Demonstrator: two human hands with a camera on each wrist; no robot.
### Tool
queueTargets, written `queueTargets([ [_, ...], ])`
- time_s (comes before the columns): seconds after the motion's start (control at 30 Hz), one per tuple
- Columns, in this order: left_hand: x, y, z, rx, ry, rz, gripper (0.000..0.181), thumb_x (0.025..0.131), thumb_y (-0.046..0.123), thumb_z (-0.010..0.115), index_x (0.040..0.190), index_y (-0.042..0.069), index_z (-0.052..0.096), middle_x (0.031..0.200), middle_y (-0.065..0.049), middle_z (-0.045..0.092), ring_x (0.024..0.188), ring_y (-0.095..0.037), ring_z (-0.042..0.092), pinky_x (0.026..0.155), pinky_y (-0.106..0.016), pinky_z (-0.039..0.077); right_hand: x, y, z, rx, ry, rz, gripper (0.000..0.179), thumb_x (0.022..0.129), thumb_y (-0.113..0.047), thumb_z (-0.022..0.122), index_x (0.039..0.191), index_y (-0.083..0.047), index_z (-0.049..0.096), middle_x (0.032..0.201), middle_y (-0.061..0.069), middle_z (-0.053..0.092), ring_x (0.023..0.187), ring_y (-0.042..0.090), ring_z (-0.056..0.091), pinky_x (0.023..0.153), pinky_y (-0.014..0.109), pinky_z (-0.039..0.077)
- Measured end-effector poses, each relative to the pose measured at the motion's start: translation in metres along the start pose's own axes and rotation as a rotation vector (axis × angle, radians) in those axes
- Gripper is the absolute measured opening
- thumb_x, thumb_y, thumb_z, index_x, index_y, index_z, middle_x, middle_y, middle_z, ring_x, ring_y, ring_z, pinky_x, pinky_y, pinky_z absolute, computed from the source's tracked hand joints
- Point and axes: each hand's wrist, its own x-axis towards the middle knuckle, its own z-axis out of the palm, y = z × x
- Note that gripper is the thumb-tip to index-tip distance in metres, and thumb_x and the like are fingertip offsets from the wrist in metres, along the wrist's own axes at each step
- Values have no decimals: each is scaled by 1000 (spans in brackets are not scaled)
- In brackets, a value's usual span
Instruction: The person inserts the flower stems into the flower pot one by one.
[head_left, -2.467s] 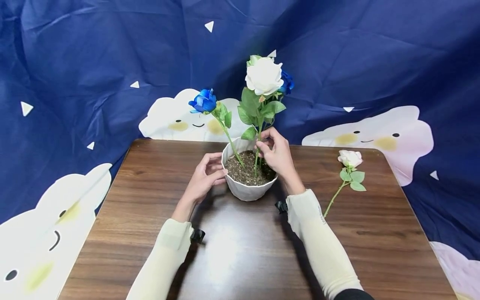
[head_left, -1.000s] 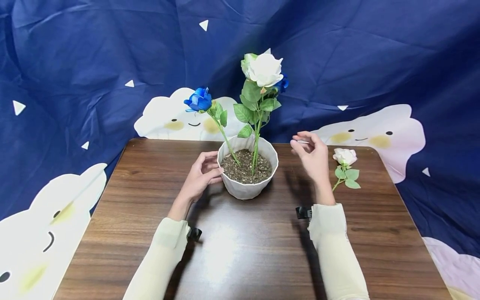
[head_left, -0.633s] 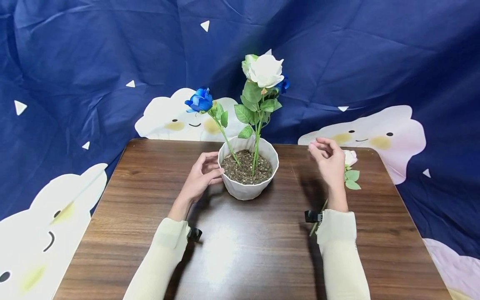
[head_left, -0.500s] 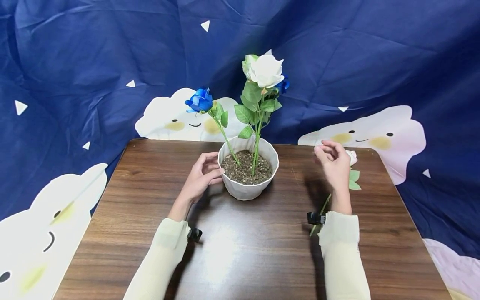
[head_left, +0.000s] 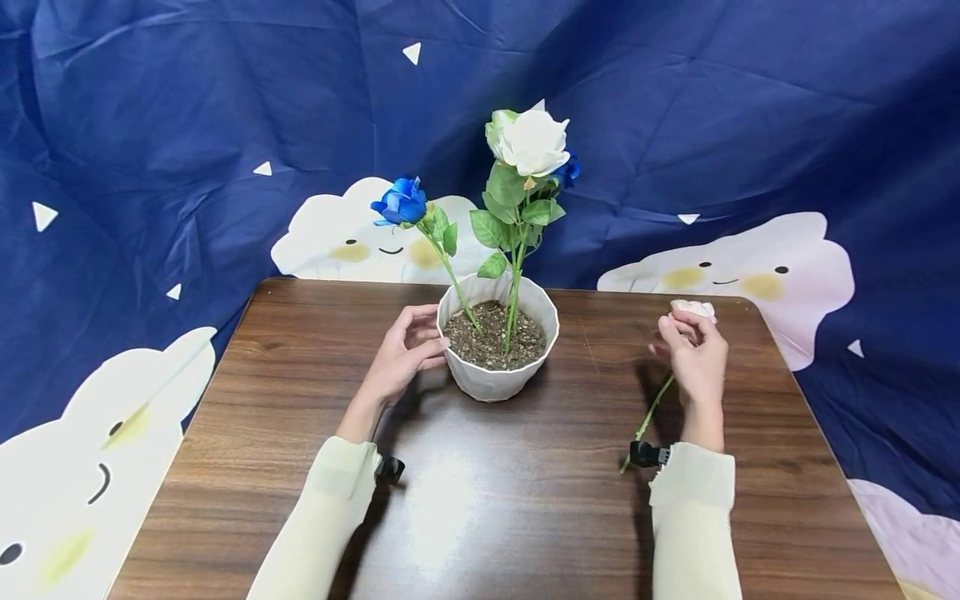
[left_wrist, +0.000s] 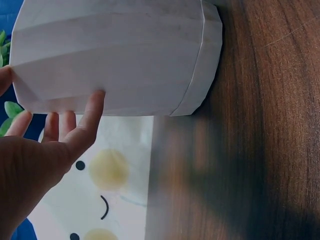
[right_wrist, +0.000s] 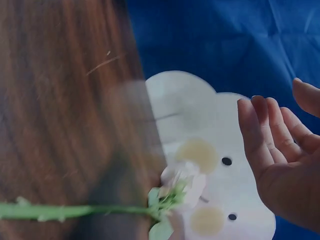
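My left hand (head_left: 397,358) touches the left side of a white faceted flowerpot (head_left: 497,385), thumb near the rim; in the left wrist view the spread fingertips rest against its wall. Dark soil (head_left: 487,346) fills the pot. Planted in it are a blue rose (head_left: 402,202) leaning left, a tall white rose (head_left: 536,144) and another blue rose (head_left: 568,170) behind it. My right hand (head_left: 699,357) hovers over a pale pink rose (head_left: 694,309) lying on the table, hiding its leaves in the head view. The right wrist view shows those fingers loosely bent, with nothing between them.
The brown wooden table (head_left: 525,508) ends just behind the pot and the loose rose. A dark blue curtain (head_left: 637,125) with white clouds hangs behind it. A small black camera (head_left: 647,454) sits on the right wrist, close to the loose rose's stem.
My right hand has let go of the white rose's stem and moved right, then down over the loose pink rose. The left hand has stayed at the pot.
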Motion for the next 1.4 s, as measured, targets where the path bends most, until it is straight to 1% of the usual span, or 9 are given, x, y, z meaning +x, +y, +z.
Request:
queueTargets([
  [0.2,0,-1,2,-4,-6,-6,59,91,-6,62,145,-3,38,139,-31,41,119,-38,52,93,-49,58,-1,10,-22,-34,71,110,17,91,4,70,103,-4,61,84,-1,65,67,7,65,54,22,61],
  [0.4,0,-1,1,-1,-3,2,58,91,-6,62,144,-2,39,137,-31,42,119,-39,52,90,-45,60,-3,18,-40,-97,113,196,20,92,0,70,108,-2,59,81,-3,64,67,6,61,53,23,61],
  [0.57,1,-1,0,-1,-7,1,58,92,-6,62,145,-2,39,137,-31,42,119,-39,52,88,-44,61,-7,30,-52,-137,111,324,19,93,-5,71,107,-6,57,78,-7,66,67,6,62,54,23,61],
  [0.77,0,-1,0,5,-4,0,58,92,-6,63,145,-2,39,136,-30,42,118,-38,52,90,-46,60,-9,43,-62,-224,75,416,19,96,-12,68,109,-7,55,78,-11,65,71,6,62,59,23,62],
  [0.83,0,-1,0,4,-3,0,58,92,-6,63,145,-1,39,136,-31,42,118,-39,52,90,-46,60,-9,46,-64,-246,65,444,21,97,-14,68,112,-7,55,80,-10,63,73,7,61,61,24,62],
  [1.03,0,-1,-1,1,-4,0,59,91,-7,63,145,-2,39,135,-30,42,118,-39,52,91,-48,60,-11,53,-66,-332,-5,488,31,96,-18,70,119,-5,54,84,-10,61,77,6,62,66,26,63],
  [1.17,0,-2,-1,2,-4,-1,59,91,-7,63,145,-3,39,135,-28,43,117,-37,53,91,-48,59,-13,55,-64,-385,-20,476,40,94,-16,72,125,0,52,80,-10,63,74,4,63,64,25,63],
  [1.27,0,-2,-1,3,-2,1,59,91,-6,63,145,-2,39,135,-29,42,116,-36,53,90,-47,60,-14,56,-62,-407,-19,459,48,92,-10,74,129,5,48,77,-9,62,69,4,64,62,24,62],
  [1.4,1,-2,-1,9,-2,3,59,91,-6,63,145,-2,39,135,-30,42,115,-34,53,90,-47,60,-14,57,-60,-404,-24,466,57,89,2,72,136,9,42,75,-9,65,64,6,67,61,25,63],
])
